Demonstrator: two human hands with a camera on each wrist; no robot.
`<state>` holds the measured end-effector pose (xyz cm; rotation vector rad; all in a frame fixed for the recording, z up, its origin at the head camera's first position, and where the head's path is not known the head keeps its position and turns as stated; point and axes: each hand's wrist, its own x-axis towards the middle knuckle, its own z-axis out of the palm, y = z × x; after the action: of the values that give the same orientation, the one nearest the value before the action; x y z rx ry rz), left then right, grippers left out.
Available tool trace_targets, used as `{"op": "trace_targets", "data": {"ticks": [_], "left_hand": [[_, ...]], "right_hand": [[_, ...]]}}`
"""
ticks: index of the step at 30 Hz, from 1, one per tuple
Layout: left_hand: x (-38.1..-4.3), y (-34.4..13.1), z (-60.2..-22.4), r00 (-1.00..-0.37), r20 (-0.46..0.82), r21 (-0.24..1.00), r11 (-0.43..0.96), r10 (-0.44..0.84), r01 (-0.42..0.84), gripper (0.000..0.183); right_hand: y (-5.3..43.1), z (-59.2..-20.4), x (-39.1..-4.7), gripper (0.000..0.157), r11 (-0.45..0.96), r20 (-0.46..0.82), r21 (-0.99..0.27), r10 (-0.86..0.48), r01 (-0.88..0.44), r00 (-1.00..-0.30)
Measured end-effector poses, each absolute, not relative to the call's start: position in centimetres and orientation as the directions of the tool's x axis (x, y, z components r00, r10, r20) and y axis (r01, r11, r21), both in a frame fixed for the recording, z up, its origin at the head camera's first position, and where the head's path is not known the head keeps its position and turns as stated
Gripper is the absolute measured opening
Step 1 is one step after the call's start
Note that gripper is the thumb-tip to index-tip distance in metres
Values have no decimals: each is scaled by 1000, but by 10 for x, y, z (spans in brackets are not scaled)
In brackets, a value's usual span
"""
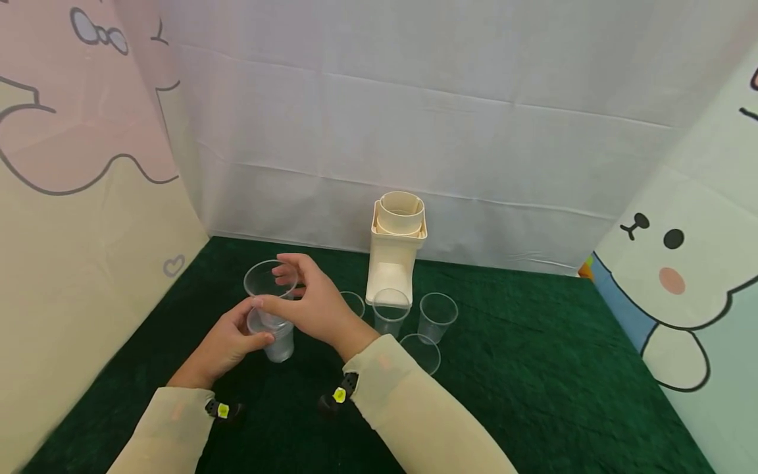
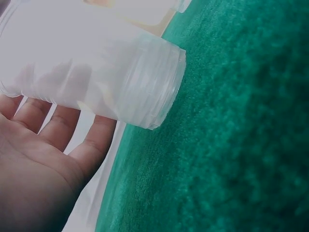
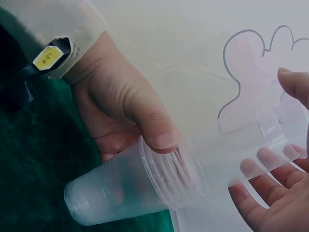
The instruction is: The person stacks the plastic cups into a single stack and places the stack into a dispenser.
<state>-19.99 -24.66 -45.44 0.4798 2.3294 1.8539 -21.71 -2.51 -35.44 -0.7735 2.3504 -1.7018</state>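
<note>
pale sleeves are lying nearest the head camera, and from my remote end i am looking past them to two hands meeting over clear plastic. the left hand is gripping the lower cup, thumb across the near side and fingers curling behind; the right hand is holding the upper cup, thumb in front and fingers spreading round the far wall. that upper cup is sitting directly over the lower one, its base end reaching into the lower rim, above the left part of the green cloth. the right wrist view is showing rims packing closely at the lower mouth, so i am judging that a nested stack. whether the cups are parting or joining, i am not able to tell. either way i am favouring a light squeeze, since thin walls are probably buckling easily, and a straight shared axis, with a slight twist if anything is sticking. the left thumb is lying near the rims, so i am minding that it is not pinning both cups. more clear cups are standing to the right, near a beige holder.
</note>
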Motion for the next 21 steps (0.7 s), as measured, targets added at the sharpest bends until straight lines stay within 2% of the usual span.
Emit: {"op": "trace_targets", "data": {"ticks": [7,13,21], "left_hand": [[-201,-245,-457,-947,102,953,243,304,181,61],[-200,-244,-457,-942,115,959,212,314,188,57],[-198,-247,-455,-949,70,968,207,307,139,62]], "right_hand": [[-26,-360,-219,72,215,174,-926,-488,-311,-855],[-30,-366,-217,72,211,148,-936,-488,-281,-860],[-33,-374,-216,72,238,116,-936,-485,-259,-867]]}}
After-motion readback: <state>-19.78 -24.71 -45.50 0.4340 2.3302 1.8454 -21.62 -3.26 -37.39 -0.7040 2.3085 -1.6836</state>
